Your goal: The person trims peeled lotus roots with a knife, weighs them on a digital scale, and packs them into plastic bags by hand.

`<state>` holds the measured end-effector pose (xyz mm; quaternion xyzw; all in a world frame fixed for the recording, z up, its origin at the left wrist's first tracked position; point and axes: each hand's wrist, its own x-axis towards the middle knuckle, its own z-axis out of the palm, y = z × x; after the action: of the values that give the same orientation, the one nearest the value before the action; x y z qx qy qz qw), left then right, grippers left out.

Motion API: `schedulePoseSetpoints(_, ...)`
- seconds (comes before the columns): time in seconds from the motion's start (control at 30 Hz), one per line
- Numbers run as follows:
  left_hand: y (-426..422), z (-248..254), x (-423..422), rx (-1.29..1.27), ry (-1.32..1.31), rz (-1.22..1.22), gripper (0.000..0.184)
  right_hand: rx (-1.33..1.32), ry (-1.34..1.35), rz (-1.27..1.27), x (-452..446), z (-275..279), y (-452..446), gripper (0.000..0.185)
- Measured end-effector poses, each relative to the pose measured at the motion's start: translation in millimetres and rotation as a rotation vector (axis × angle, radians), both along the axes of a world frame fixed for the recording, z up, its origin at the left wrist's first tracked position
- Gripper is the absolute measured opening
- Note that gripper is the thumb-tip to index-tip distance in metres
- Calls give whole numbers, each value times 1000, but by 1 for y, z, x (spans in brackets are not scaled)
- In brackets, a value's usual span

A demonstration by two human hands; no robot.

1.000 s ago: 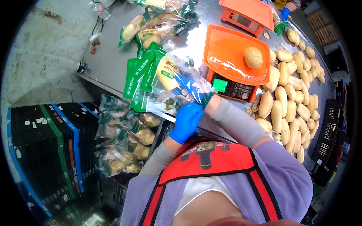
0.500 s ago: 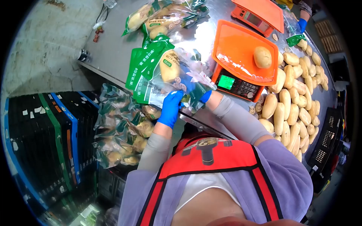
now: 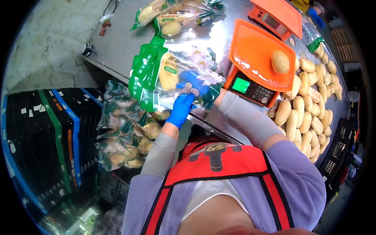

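Your left hand (image 3: 180, 110) pinches the printed bag (image 3: 147, 66) over the counter (image 3: 113, 51); your right hand (image 3: 194, 82) is inside it, its fingers' grip unclear; one pale root (image 3: 169, 74) is bagged, filled bags (image 3: 184, 16) lie beyond; a second root (image 3: 280, 62) on the scale (image 3: 256, 49) and a loose pile (image 3: 306, 111) remain unbagged.

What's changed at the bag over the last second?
The left hand has moved leftward along the near edge of the bag, away from the right hand, and the bag looks more spread. Nothing was visibly let go. The right hand stayed inside the bag, the single root stayed on the orange scale, and the display is still lit green.
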<state>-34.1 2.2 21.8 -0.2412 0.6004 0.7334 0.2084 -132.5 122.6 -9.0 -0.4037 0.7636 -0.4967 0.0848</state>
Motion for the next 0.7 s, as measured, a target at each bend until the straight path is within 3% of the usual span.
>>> schedulePoseSetpoints(0.1,-2,-11,3,-88,66,-95,20,-147,-382,-163,12,-45,-5,26)
schedulePoseSetpoints(0.17,-3,-15,7,-98,117,-94,20,-106,-435,-159,17,-56,-4,25)
schedulePoseSetpoints(0.3,-1,2,6,-100,152,-75,18,-22,-399,-120,18,-68,-8,24)
schedulePoseSetpoints(0.47,-10,-18,4,-184,281,-166,19,90,-270,-65,16,-84,-11,22)
schedulePoseSetpoints(0.6,0,-6,3,-6,108,68,14,179,-62,-27,18,-90,1,22)
schedulePoseSetpoints(0.63,-1,-6,3,-41,105,46,14,-47,20,-295,46,-29,38,16)
schedulePoseSetpoints(0.67,-3,-7,2,-76,105,25,14,732,24,-146,56,13,60,12)
schedulePoseSetpoints(0.7,-5,-9,2,-84,116,11,16,475,-14,-259,70,44,83,17)
